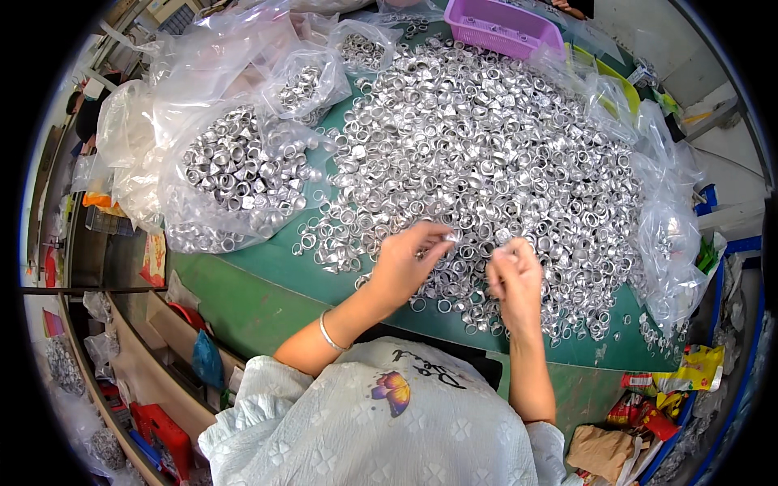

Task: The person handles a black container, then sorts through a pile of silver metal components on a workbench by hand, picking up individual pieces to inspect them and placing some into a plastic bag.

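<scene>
Looking down at the middle of the frame, I am seeing both hands working at the near edge of a big heap of small silver metal rings that is spreading across the green counter. The left hand is reaching in from the lower centre, its fingers pressing together in a pinch on one ring at the heap's edge. The right hand is sitting just beside it, to the right, curling into a loose fist with the fingers closing on a ring at the thumb tip; whether more rings are lying inside the fist I cannot tell. A thin bangle is circling the left wrist.

At the upper left of the frame a clear plastic bag is lying open, full of the same rings, and touching the heap. Two smaller bags are sitting above it. At the top centre a purple plastic basket is standing at the far edge of the heap. Crumpled clear plastic is running down the right side. At the lower right, colourful snack wrappers are lying off the counter.
</scene>
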The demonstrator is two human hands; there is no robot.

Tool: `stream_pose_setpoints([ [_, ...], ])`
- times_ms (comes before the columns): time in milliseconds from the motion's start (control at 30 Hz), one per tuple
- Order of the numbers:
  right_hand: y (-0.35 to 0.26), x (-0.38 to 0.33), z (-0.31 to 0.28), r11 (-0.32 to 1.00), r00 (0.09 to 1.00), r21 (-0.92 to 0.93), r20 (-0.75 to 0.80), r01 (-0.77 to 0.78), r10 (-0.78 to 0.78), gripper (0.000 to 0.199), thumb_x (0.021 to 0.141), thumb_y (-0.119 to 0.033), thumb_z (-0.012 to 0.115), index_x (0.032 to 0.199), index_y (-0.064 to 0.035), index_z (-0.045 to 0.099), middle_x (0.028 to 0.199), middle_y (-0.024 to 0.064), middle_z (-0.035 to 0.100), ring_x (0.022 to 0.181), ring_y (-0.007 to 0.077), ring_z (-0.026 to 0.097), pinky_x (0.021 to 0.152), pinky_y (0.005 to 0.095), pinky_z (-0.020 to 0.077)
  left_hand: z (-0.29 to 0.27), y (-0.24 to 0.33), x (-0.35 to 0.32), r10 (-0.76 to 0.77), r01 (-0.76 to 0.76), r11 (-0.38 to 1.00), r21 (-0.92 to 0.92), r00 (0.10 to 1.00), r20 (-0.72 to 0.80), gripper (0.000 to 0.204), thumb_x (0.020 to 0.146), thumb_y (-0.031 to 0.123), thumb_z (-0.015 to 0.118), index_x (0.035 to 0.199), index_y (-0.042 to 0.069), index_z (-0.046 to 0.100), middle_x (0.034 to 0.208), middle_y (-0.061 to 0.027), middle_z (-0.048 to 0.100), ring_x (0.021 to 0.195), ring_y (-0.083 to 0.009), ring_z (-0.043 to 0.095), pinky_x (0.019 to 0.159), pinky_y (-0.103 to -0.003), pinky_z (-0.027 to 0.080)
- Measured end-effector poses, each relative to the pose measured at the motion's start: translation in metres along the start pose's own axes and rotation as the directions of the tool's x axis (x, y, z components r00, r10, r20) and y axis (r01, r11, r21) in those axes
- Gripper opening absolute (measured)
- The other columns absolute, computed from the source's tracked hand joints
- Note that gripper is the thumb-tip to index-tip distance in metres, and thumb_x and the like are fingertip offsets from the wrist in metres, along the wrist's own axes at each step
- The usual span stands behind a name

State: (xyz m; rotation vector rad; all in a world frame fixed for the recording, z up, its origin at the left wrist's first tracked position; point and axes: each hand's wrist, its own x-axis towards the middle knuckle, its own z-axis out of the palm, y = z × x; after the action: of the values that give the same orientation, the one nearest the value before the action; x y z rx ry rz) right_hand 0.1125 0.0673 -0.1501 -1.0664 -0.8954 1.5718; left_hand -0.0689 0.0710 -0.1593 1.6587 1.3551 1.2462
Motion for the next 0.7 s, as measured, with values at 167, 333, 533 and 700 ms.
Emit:
stream_pose_setpoints([
  [167, 0.013, -0.005, 0.011, 0.981, 0.96, 0.046, 0.221, -0.187, 0.172, 0.026, 0.095, -0.016, 0.05, 0.116, -0.0003, 0.048, 0.059, -0.003, 0.044, 0.049, 0.0019, 0.032, 0.043, 0.018, 0.0224, 0.004, 0.002, -0.003, 0.372, -0.373, 0.921, 0.113, 0.928, 0.027, 0.026, 0.072, -0.006, 0.068, 0.097, 0.001, 0.065, 0.092, -0.0111, 0.068, 0.078, -0.023, 0.067, 0.067, -0.03, 0.054],
  [333, 0.017, -0.008, 0.014, 0.969, 0.988, -0.247, 0.143, -0.018, 0.055, 0.026, 0.091, -0.017, 0.057, 0.109, 0.0019, 0.057, 0.068, -0.0015, 0.054, 0.058, 0.0044, 0.044, 0.054, 0.0196, 0.0359, 0.004, 0.003, -0.007, 0.466, -0.466, 0.871, 0.157, 0.884, 0.041, 0.03, 0.068, -0.006, 0.069, 0.097, 0.001, 0.065, 0.092, -0.0116, 0.068, 0.076, -0.0245, 0.067, 0.064, -0.031, 0.053],
  [533, 0.012, -0.009, 0.011, 0.943, 0.981, -0.32, 0.193, 0.086, -0.025, 0.023, 0.085, -0.013, 0.062, 0.102, 0.0023, 0.06, 0.069, -0.0013, 0.056, 0.066, 0.0064, 0.05, 0.066, 0.0231, 0.0415, 0.001, 0.0, -0.009, 0.564, -0.565, 0.819, 0.101, 0.825, 0.043, 0.029, 0.068, -0.005, 0.07, 0.096, -0.002, 0.066, 0.092, -0.0139, 0.067, 0.074, -0.0243, 0.067, 0.062, -0.029, 0.054],
  [700, 0.011, -0.011, 0.009, 0.868, 0.958, -0.441, 0.261, 0.23, -0.121, 0.023, 0.085, -0.013, 0.062, 0.103, 0.0019, 0.061, 0.066, -0.0013, 0.055, 0.065, 0.0052, 0.049, 0.062, 0.0214, 0.0404, 0.002, 0.0, -0.021, 0.563, -0.563, 0.822, 0.084, 0.826, 0.027, 0.027, 0.069, -0.006, 0.069, 0.095, -0.002, 0.066, 0.088, -0.0132, 0.066, 0.074, -0.0227, 0.067, 0.06, -0.028, 0.055],
])
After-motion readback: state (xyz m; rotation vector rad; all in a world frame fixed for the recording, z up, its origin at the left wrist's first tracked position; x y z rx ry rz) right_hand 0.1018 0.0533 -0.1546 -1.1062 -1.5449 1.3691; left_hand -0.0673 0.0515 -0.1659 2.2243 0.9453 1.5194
